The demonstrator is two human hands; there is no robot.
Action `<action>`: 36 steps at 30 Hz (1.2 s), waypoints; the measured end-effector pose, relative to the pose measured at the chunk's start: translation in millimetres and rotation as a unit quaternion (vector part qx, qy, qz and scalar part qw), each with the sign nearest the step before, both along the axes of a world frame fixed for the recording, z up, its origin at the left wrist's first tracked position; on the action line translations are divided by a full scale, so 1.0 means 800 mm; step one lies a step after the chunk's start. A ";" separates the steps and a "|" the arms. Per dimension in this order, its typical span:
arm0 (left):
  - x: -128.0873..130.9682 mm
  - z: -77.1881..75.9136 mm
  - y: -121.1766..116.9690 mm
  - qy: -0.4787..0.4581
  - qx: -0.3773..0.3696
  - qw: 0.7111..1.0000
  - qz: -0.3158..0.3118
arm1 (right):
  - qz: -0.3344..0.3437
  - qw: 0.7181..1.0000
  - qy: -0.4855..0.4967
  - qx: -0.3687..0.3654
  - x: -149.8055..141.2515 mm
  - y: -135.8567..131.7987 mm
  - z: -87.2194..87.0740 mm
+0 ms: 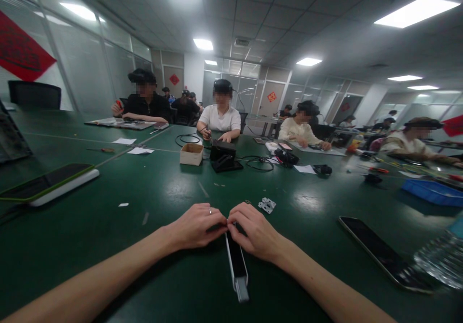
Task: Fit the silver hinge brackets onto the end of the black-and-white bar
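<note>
A long, narrow device (237, 260) with a white edge, a black inside and a grey end piece (241, 289) lies lengthwise on the green table, its grey end toward me. My left hand (198, 224) and my right hand (253, 229) meet at its far end. Both have curled fingers, with thumbs and fingertips pressed together around that end. A ring shows on one left finger. My fingers cover the far tip, so any small part between them is hidden. Just beyond my right hand lies a small silvery metal plate (266, 205) with holes.
A phone (383, 250) and a clear plastic bottle (439, 260) are at the right, with a blue tray (432, 192) behind. A green-edged device (50, 180) lies left. Ahead stand a small cardboard box (191, 154) and a black stand (223, 156). Several people sit across the table.
</note>
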State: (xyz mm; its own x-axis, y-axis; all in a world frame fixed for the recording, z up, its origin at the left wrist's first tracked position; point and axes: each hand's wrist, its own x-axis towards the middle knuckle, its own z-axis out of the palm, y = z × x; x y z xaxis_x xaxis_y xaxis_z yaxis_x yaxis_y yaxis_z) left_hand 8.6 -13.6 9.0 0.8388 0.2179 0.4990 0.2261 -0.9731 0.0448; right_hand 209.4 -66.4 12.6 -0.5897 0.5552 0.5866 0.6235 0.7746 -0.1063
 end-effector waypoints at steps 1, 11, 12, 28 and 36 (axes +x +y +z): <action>-0.001 0.001 0.001 0.004 -0.003 1.000 0.000 | -0.005 1.000 -0.006 0.001 0.001 0.000 0.001; -0.015 0.009 0.016 0.074 -0.077 0.994 0.023 | -0.095 0.987 -0.116 -0.064 0.029 0.005 0.017; -0.015 0.009 0.017 0.082 -0.083 0.993 0.022 | -0.099 0.984 -0.128 -0.079 0.031 0.006 0.018; -0.016 0.007 0.021 0.105 -0.100 0.988 0.044 | -0.087 0.974 -0.157 -0.139 0.029 0.006 0.018; -0.017 0.004 0.024 0.105 -0.117 0.986 0.045 | -0.089 0.971 -0.164 -0.147 0.030 0.008 0.017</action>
